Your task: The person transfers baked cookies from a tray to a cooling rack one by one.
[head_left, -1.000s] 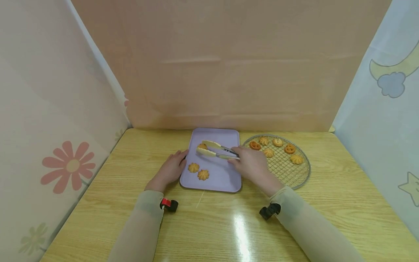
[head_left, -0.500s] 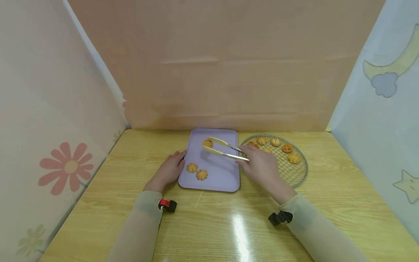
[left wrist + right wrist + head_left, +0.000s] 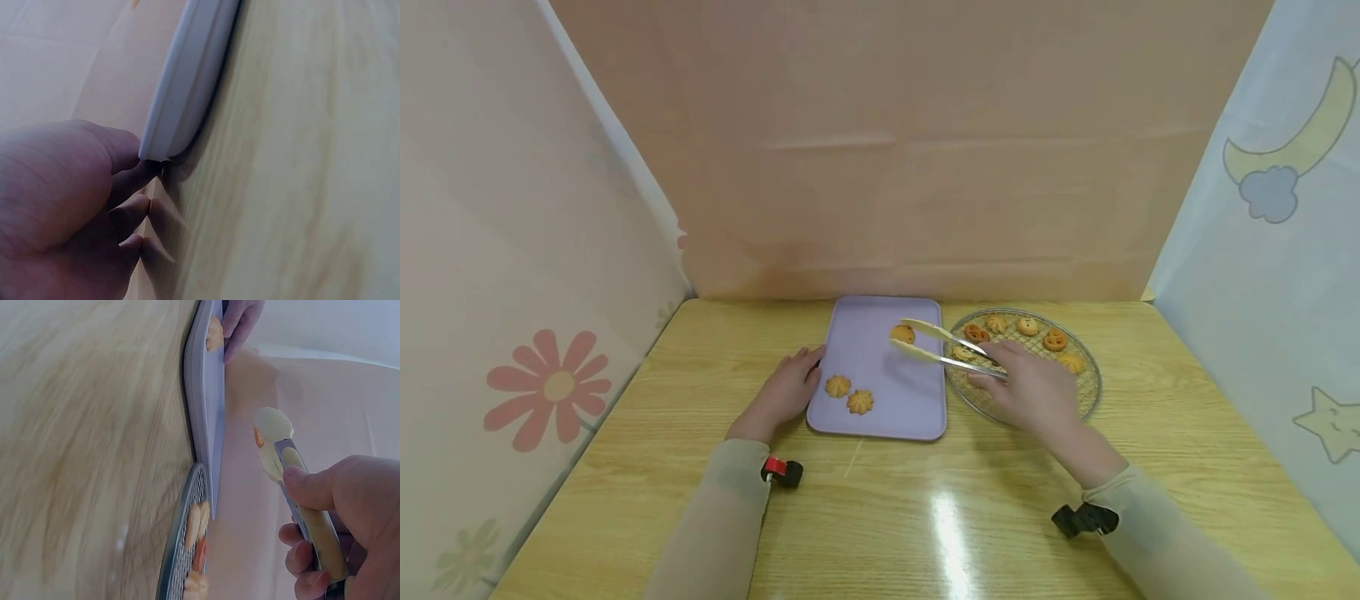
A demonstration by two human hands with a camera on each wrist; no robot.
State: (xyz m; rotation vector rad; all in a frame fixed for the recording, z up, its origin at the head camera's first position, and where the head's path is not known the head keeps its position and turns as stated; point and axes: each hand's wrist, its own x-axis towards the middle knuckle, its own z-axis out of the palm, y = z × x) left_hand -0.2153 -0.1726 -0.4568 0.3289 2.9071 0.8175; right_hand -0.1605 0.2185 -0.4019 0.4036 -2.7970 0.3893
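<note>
My right hand [image 3: 1033, 387] grips a pair of tongs [image 3: 928, 329] with metal arms and cream tips. Between those tips is a round cookie [image 3: 902, 335], above the right half of the lilac tray [image 3: 895, 408]; the right wrist view shows tongs [image 3: 319, 534] and cookie [image 3: 258, 437] raised off it. At the tray's left edge, my left hand [image 3: 786, 387] pinches the rim, thumb on top and a finger beneath in the left wrist view. Two flower-shaped cookies [image 3: 861, 402] lie in the tray's near left corner.
Right of the tray, touching or nearly touching it, stands a round wire rack [image 3: 1099, 387]. It bears several cookies, among them pretzel shapes [image 3: 1055, 340] and a flower-shaped one [image 3: 1072, 362]; my right hand hides part of it. A beige backdrop [image 3: 887, 208] rises behind the wooden table [image 3: 865, 533].
The tongs, with the round cookie between their tips, have lifted and moved right across the tray toward the rack. My left hand stays at the tray's edge.
</note>
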